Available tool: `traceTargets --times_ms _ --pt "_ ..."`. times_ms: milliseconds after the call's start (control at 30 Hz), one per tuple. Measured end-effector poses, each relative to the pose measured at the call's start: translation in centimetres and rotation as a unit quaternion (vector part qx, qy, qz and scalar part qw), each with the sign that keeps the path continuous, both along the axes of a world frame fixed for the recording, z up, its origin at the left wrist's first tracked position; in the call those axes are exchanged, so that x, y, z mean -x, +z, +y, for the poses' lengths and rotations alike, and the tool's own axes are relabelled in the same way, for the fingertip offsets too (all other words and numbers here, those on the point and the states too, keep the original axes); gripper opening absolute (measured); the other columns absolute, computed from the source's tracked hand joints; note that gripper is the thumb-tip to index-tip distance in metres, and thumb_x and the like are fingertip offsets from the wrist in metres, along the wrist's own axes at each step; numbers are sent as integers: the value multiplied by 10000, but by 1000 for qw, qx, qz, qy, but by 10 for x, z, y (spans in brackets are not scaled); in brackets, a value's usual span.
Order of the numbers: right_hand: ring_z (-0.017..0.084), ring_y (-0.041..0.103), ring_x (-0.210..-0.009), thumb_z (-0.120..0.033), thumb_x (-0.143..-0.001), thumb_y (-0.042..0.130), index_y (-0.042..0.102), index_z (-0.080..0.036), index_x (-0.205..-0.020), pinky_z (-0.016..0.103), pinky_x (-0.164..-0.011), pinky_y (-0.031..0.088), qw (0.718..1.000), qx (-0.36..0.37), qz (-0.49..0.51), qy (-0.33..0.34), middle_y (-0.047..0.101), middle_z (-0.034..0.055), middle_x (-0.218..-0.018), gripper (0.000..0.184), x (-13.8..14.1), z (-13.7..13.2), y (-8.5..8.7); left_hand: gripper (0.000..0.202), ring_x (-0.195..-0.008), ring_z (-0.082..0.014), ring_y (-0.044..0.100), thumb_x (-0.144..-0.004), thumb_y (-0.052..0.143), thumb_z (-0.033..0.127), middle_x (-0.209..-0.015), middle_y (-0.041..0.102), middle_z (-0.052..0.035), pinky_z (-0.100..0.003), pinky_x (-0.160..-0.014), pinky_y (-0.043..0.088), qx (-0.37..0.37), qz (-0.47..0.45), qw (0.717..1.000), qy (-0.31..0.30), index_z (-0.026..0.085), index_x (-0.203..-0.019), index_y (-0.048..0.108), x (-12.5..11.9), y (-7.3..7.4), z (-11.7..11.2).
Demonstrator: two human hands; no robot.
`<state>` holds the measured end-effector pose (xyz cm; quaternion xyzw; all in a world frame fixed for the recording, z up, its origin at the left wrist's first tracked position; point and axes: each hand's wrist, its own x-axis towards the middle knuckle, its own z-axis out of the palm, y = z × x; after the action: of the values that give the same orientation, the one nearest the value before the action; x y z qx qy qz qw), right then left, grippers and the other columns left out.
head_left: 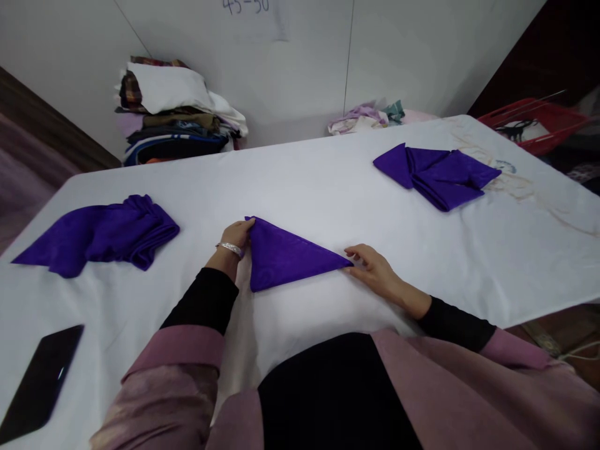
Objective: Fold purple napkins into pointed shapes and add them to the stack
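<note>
A purple cloth [290, 259] folded into a flat triangle lies in front of me. My left hand [238, 234] is closed on its upper left corner, thumb on top and the other fingers partly hidden. At the pointed right end, my right hand [375, 269] has its fingers apart, with the thumb touching the tip. More purple cloth [107, 231] lies loosely bunched to the left. Farther back on the right are folded purple pieces [435, 172], overlapping one another with pointed ends.
All of this rests on a table with a white cover [300, 181]. A black phone [44, 381] lies near left. Behind the table are a stack of folded clothes [173, 119] and a small cloth heap [363, 119]. A red basket [539, 122] stands at far right.
</note>
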<state>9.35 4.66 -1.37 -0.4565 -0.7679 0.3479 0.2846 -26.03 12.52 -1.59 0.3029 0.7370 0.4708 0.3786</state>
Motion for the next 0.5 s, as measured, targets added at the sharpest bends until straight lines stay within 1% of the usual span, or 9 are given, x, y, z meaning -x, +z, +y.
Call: traceTargets --times_ms 33,100,200,267,333,433,500 --pt "206 539 -966 -289 -811 600 567 -260 -1086 380 -856 441 1000 -6 9 0 591 56 -1064 278 -2 -1 -1 221 -474 -131 476 -662 696 321 -508 449 27 -275 -489 401 4 -15 1000 -6 205 -613 516 -1 1 0" --pt "214 519 -1056 -272 -817 590 593 -255 -1011 398 -918 422 1000 -9 21 10 573 59 -1122 195 -5 -4 -4 213 -457 -115 452 -686 670 302 -508 450 31 -262 -473 386 12 -45 999 -17 203 -606 500 -2 4 -1" --pt "220 480 -1148 -257 -814 594 619 -250 -937 420 -973 393 999 2 25 21 547 62 -1198 126 -8 -7 -5 216 -428 -92 409 -706 647 276 -491 432 43 -236 -436 345 15 -69 997 -20 201 -595 477 -5 7 -2" --pt "224 478 -1159 -256 -810 602 627 -257 -936 435 -976 390 1000 3 19 20 546 61 -1220 128 -6 -7 -6 224 -417 -87 391 -708 650 271 -478 413 49 -229 -419 324 15 -75 997 -21 203 -595 468 -5 9 -3" --pt "229 488 -1149 -249 -801 616 634 -256 -914 447 -975 382 1000 -8 9 16 558 62 -1215 115 -3 -6 -6 220 -423 -88 395 -713 651 270 -481 414 48 -231 -423 330 15 -75 997 -22 204 -606 470 -6 10 -3" --pt "235 503 -1117 -223 -796 619 638 -246 -837 464 -968 372 999 -31 -10 6 583 59 -1176 50 1 -5 -7 203 -451 -91 424 -745 622 254 -504 436 40 -245 -476 377 16 -69 997 -25 195 -625 469 -6 10 -3" --pt "236 506 -1099 -216 -807 600 635 -243 -803 463 -946 387 999 -34 -12 2 595 58 -1141 45 2 -4 -8 204 -465 -91 436 -771 591 247 -513 441 38 -255 -512 400 18 -58 998 -29 185 -629 459 -6 9 -3"
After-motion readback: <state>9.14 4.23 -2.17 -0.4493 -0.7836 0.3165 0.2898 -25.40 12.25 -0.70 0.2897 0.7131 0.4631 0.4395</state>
